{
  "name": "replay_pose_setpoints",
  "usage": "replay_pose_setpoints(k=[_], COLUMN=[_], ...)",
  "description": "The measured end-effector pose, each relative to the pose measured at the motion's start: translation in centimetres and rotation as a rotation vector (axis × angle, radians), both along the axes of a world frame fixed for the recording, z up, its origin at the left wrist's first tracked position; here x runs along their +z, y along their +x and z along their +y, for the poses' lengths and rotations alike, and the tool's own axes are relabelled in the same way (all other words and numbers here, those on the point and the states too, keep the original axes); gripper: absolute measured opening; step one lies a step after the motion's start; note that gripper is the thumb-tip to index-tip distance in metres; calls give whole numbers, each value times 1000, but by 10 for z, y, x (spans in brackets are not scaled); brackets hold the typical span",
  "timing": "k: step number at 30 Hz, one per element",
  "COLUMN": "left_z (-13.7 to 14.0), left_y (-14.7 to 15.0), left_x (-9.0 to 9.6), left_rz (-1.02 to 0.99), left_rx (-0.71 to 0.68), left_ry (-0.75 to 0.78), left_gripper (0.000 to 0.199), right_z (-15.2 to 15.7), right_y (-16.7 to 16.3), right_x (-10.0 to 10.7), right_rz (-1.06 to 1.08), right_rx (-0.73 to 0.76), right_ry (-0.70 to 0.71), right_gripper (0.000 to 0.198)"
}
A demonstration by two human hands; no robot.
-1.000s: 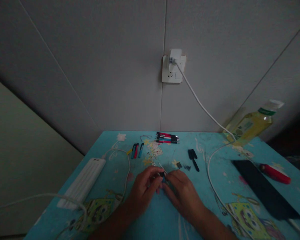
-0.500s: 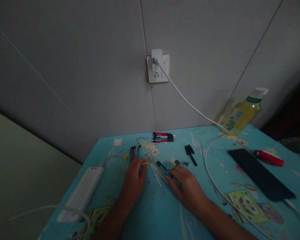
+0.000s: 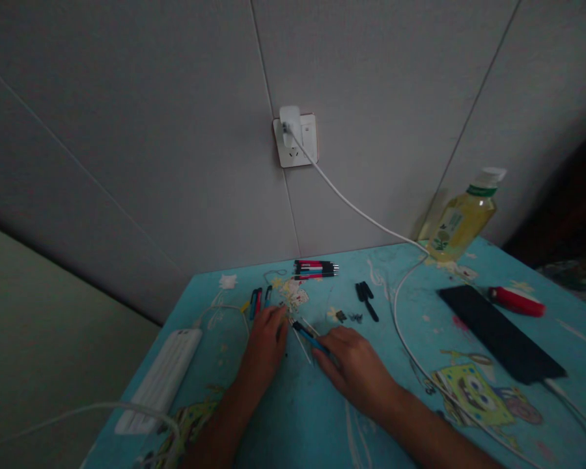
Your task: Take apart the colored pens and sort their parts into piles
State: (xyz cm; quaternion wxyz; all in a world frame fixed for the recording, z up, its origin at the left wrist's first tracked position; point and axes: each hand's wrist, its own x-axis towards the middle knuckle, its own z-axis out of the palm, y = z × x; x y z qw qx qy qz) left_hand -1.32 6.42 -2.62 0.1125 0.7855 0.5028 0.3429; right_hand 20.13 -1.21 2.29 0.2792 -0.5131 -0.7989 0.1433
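Note:
My right hand (image 3: 354, 365) is closed on a blue pen barrel (image 3: 312, 339) with a black end, which points up and left toward my other hand. My left hand (image 3: 266, 335) has its fingers bent together over the table; anything between the fingertips is too small to make out. Thin white pen refills (image 3: 303, 348) lie between the two hands. Just beyond my left hand lie a few blue and red pen barrels (image 3: 258, 301). Black pen parts (image 3: 367, 299) and small dark pieces (image 3: 355, 318) rest beyond my right hand.
Several red, blue and black pens (image 3: 316, 269) lie near the wall. A white power strip (image 3: 161, 381) is at left. To the right are a bottle of yellow liquid (image 3: 463, 218), a dark flat device (image 3: 501, 332), a red object (image 3: 516, 301) and a white cable (image 3: 395, 306).
My right hand has moved slightly left with the blue barrel, whose black end is now closer to my left hand. The whole view has shifted a little.

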Motion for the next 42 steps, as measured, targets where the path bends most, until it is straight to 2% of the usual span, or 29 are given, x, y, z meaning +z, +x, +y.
replay_pose_setpoints(k=[4,10,14,18,19,22,25,29,32,37,42], left_z=[12,28,19,-5,-13,-32,-42,-44,-46,-50,-52], left_y=[5,13,16,18,18,21,24,27,26,25,25], left_x=[3,9,22,35,37,35,31,33,39,43,39], left_rz=[6,-53,-161,-302,-357,-793,-952,-924,-854,-777,-707], left_rx=[14,-7,-22,-93,-114,-173,-228,-242,-216,-236,-243], left_ry=[-23,-86,-141,-256,-295,-493,-577,-590,-592,-559,-589], left_gripper=[34,16,16,26,27,22,21,23,22,20,18], right_z=[-2,-4,-3,-4,-3,-2,1,6,7,6,6], right_y=[-2,-3,-2,-2,-2,-1,-2,-2,0,4,4], right_x=[1,0,0,0,0,0,1,4,6,8,8], right_rz=[3,-1,43,260,322,510,721,927,954,892,906], right_rx=[-4,16,9,-27,-41,-99,-135,-108,-100,-146,-199], right_ry=[25,51,24,-70,-103,-217,-362,-516,-560,-531,-490], right_gripper=[10,11,13,17,19,23,31,36,34,29,28])
